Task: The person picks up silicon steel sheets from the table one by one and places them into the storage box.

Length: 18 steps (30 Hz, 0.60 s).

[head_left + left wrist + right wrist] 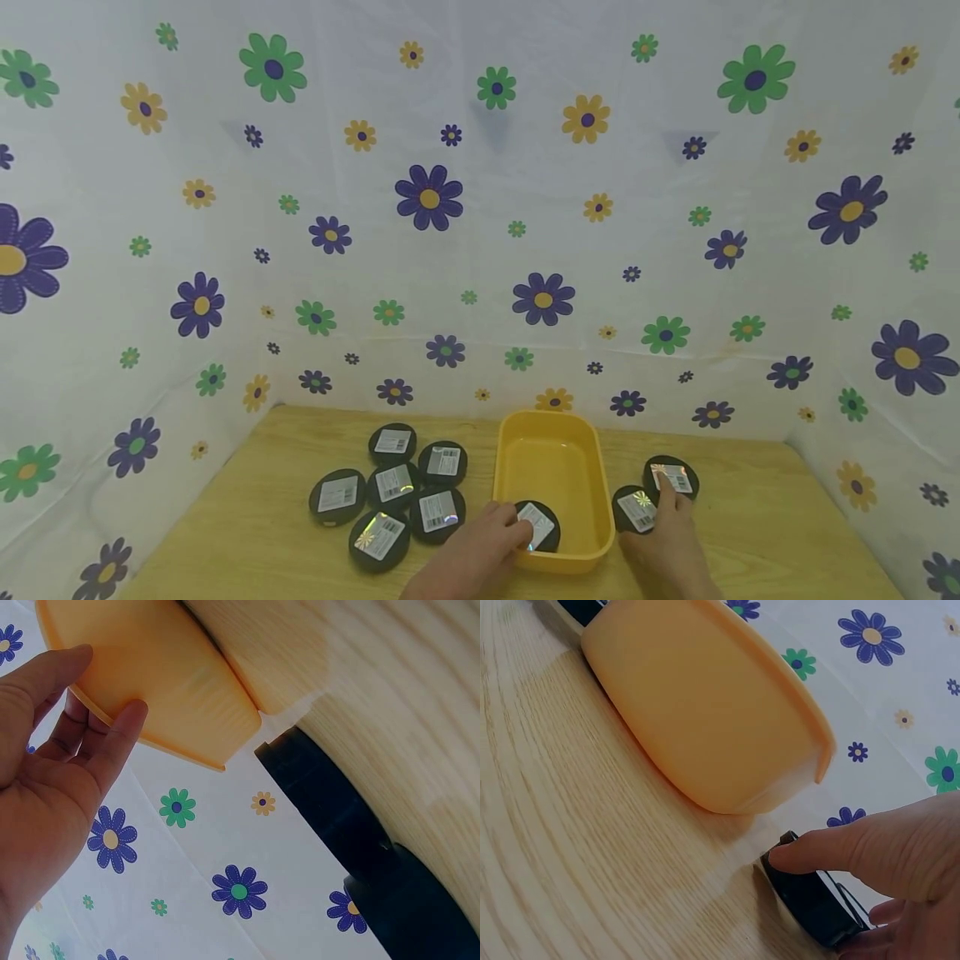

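Note:
My left hand point(483, 533) grips the left near rim of a yellow plastic tray point(550, 563), its thumb outside the wall and some fingers over the edge. Those fingers overlap a labelled black disc point(546, 527) inside the tray; whether they touch it I cannot tell. To the tray's right, my right hand point(667, 542) holds a thick black disc point(799, 896) by its edge, thumb on one side. Its index finger reaches over a second black disc point(678, 477) just behind. Both discs carry silvery labels. The right fingertips are partly hidden behind the held disc.
On the left of the wooden table point(247, 500) lies a cluster of several black discs point(393, 483), labels up, some touching. White cloth with printed flowers point(480, 250) walls off the back and both sides. The tray stands between the cluster and the right-hand discs.

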Each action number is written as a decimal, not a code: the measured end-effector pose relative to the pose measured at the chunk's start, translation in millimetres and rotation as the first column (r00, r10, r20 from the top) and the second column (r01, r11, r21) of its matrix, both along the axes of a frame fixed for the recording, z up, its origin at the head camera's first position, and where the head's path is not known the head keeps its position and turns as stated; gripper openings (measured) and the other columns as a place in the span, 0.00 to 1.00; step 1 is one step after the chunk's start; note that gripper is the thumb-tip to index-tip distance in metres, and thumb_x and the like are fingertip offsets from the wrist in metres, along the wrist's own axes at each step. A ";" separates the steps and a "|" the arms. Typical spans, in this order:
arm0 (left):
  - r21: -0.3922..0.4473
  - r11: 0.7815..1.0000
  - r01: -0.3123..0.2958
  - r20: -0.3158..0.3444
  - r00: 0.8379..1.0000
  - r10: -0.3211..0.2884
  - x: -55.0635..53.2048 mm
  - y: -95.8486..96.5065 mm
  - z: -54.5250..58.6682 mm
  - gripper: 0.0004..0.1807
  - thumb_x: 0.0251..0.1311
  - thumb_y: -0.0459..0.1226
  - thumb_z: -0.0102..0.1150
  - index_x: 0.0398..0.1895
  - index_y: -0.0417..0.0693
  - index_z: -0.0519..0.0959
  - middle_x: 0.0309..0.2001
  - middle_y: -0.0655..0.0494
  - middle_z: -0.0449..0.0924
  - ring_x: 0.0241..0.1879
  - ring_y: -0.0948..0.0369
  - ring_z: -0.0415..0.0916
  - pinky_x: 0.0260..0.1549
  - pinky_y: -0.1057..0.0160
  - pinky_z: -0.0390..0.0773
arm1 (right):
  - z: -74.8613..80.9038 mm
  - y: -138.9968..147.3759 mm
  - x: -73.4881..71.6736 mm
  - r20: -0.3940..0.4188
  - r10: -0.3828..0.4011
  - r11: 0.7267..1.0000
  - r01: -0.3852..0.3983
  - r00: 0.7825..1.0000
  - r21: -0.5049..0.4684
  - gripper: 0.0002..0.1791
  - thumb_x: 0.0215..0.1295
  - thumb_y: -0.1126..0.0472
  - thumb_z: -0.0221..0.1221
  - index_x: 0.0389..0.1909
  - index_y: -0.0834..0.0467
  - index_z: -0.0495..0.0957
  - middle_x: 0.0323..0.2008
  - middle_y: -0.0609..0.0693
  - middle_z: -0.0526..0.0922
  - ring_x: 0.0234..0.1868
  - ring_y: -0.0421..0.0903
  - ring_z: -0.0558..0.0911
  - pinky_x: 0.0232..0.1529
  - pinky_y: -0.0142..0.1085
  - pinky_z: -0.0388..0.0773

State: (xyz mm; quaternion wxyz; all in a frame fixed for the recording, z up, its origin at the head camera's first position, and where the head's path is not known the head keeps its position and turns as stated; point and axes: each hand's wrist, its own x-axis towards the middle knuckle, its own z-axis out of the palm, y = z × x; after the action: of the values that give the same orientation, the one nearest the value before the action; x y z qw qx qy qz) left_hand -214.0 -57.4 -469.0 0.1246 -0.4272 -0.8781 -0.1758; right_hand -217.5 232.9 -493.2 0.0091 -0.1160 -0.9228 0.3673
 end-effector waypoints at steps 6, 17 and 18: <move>-0.010 1.000 -0.006 0.006 1.000 0.006 -0.6 1.0 -0.6 0.14 0.55 0.32 0.68 0.31 0.59 0.72 0.30 0.67 0.64 0.33 0.68 0.63 0.31 0.76 0.65 | -0.8 -1.2 -0.7 -0.001 -0.010 0.998 0.010 1.000 0.060 0.62 0.48 0.53 0.69 0.76 0.64 0.39 0.66 0.76 0.49 0.57 0.72 0.70 0.52 0.66 0.71; -0.014 1.000 -0.015 -0.010 1.000 0.015 2.0 1.0 2.0 0.13 0.54 0.32 0.68 0.30 0.58 0.72 0.30 0.66 0.64 0.32 0.68 0.63 0.30 0.76 0.64 | -3.2 -5.0 -1.3 -0.059 -0.027 0.998 0.030 0.998 0.061 0.62 0.47 0.56 0.69 0.76 0.65 0.38 0.66 0.76 0.54 0.60 0.72 0.67 0.56 0.66 0.68; -0.017 1.000 -0.016 -0.008 1.000 0.016 2.1 0.9 2.5 0.13 0.54 0.32 0.68 0.30 0.58 0.72 0.30 0.66 0.64 0.32 0.68 0.63 0.30 0.76 0.64 | -2.5 -5.6 -1.3 -0.051 -0.030 0.998 0.033 0.998 0.055 0.63 0.47 0.55 0.69 0.76 0.64 0.38 0.66 0.75 0.53 0.60 0.72 0.67 0.56 0.66 0.68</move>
State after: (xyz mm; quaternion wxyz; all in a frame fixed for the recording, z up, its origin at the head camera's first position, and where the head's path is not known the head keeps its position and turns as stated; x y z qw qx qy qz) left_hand -211.8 -56.5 -466.6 0.1258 -0.4220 -0.8824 -0.1657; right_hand -218.8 227.3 -495.7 0.0413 -0.1210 -0.9303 0.3438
